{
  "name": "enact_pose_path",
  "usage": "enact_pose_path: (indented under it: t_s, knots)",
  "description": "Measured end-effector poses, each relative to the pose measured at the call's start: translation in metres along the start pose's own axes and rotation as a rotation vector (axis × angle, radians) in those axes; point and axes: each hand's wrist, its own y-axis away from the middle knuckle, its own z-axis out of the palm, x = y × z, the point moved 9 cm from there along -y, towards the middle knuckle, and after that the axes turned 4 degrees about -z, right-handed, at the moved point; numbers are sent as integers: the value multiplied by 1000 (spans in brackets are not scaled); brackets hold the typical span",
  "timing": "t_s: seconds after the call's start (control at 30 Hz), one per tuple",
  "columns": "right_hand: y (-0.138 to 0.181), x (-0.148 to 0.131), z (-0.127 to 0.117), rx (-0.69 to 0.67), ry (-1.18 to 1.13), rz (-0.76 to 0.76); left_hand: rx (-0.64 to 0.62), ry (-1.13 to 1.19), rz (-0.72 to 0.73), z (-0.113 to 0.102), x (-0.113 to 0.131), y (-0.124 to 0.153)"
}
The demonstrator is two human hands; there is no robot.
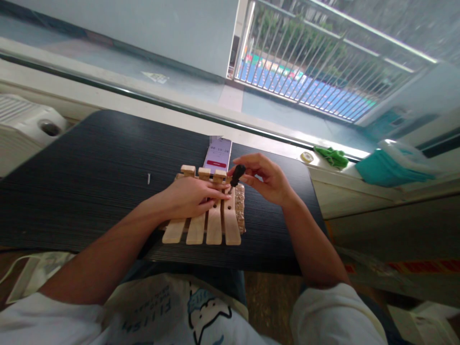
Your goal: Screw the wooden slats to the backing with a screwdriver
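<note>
Several pale wooden slats (214, 230) lie side by side on a rough brown block (240, 211) near the front of the table. My left hand (187, 197) rests flat across them, fingers stretched toward the rightmost slat. Beside those fingertips, a black-handled screwdriver (237, 175) stands slightly tilted, its tip down at that slat. The fingers of my right hand (264, 177) close on its handle from the right. Dark holes show in the two right slats. What the screwdriver tip meets is partly hidden by my left fingers.
A phone (218, 155) showing a timer lies just behind the slats. On the black table (108, 143), a small pale screw-like piece (148, 178) lies to the left. Along the window sill are a tape roll (306, 156), a green cloth (332, 157) and a teal container (388, 167).
</note>
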Motion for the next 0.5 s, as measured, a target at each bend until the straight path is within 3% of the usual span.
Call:
enact_pose_path:
  t_s: [0.2,0.5]
  knots:
    - [-3,-10,-5,49,29,-82,19,2,1,0,-1,1]
    - [-1,-2,-11,135,23,-45,10,9,-1,-1,-1,0]
